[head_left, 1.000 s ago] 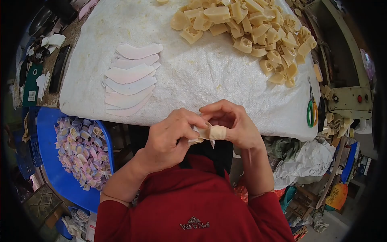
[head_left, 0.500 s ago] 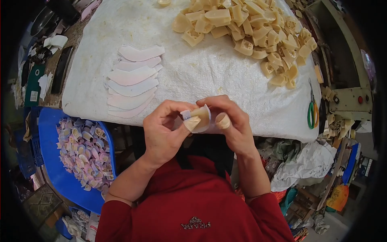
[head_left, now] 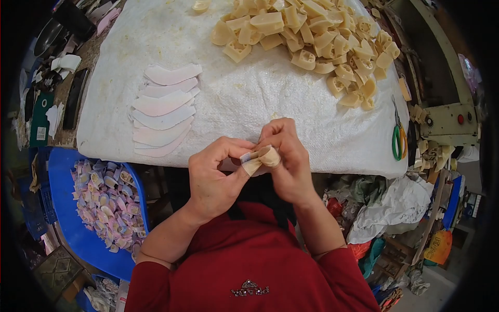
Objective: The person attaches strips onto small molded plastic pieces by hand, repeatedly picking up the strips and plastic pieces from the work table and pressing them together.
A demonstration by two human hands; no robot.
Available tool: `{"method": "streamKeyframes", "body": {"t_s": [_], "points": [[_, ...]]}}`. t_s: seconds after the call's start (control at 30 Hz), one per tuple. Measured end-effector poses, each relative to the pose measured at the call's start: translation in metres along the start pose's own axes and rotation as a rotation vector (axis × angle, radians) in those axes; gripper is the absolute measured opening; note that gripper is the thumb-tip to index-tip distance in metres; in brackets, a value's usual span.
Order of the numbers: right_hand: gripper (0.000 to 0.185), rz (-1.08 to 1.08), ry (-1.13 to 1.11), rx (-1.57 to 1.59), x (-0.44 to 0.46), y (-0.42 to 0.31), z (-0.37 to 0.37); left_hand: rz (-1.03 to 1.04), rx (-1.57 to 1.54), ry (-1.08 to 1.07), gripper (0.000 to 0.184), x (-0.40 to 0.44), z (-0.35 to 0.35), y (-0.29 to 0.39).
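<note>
Pinching a small piece (head_left: 246, 157) between their fingers (head_left: 231, 146), left hand (head_left: 210, 177) and right hand (head_left: 292, 169) meet at the counter's (head_left: 234, 99) edge.

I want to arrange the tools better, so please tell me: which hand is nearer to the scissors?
Right. The right hand is to the left of the scissors, apart from them; the left hand is farther left, beyond the right one.
</note>
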State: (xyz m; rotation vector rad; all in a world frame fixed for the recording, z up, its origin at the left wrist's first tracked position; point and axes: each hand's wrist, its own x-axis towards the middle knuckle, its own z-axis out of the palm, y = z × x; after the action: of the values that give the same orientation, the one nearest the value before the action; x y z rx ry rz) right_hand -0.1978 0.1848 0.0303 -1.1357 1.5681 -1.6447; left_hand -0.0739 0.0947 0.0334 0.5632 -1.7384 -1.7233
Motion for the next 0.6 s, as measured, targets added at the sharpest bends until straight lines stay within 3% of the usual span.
{"method": "streamKeyframes", "body": {"t_s": [0.07,0.1,0.17,0.2,0.23,0.27,0.33,0.4,0.43,0.53,0.6], "points": [[0.013,-0.284,0.124,-0.508,-0.002,-0.002,0.004,-0.031,-0.027,0.01,0.01,-0.001,0.003,0.001],[0.013,-0.281,0.129,-0.513,-0.003,-0.001,0.002,-0.063,-0.05,0.027,0.01,-0.002,0.004,0.001],[0.014,-0.114,0.066,-0.169,-0.005,0.003,0.0,-0.067,-0.035,0.009,0.011,-0.001,0.002,0.0],[0.014,-0.115,0.061,-0.167,-0.004,0.006,-0.004,-0.071,-0.015,-0.003,0.012,0.0,-0.002,-0.001],[0.018,-0.078,0.03,0.085,-0.003,0.01,-0.009,-0.071,-0.012,0.003,0.012,0.0,-0.005,-0.003],[0.024,-0.04,-0.003,0.337,-0.001,0.011,-0.014,0.032,-0.006,-0.014,0.013,0.003,-0.009,-0.006],[0.031,0.068,-0.024,0.4,0.002,0.006,-0.019,0.134,0.001,-0.039,0.015,0.008,-0.014,0.0],[0.046,0.334,-0.183,0.451,0.0,-0.006,-0.028,0.52,0.533,-0.024,0.021,0.013,-0.015,0.013],[0.047,0.393,-0.271,0.456,0.001,-0.006,-0.027,0.521,0.526,-0.031,0.021,0.012,-0.014,0.012],[0.046,0.372,-0.203,0.409,-0.001,-0.011,-0.028,0.642,0.55,-0.025,0.027,0.006,-0.013,0.004],[0.046,0.067,-0.147,0.154,-0.002,-0.008,-0.025,0.656,0.392,-0.047,0.023,0.007,-0.014,-0.003]]}}
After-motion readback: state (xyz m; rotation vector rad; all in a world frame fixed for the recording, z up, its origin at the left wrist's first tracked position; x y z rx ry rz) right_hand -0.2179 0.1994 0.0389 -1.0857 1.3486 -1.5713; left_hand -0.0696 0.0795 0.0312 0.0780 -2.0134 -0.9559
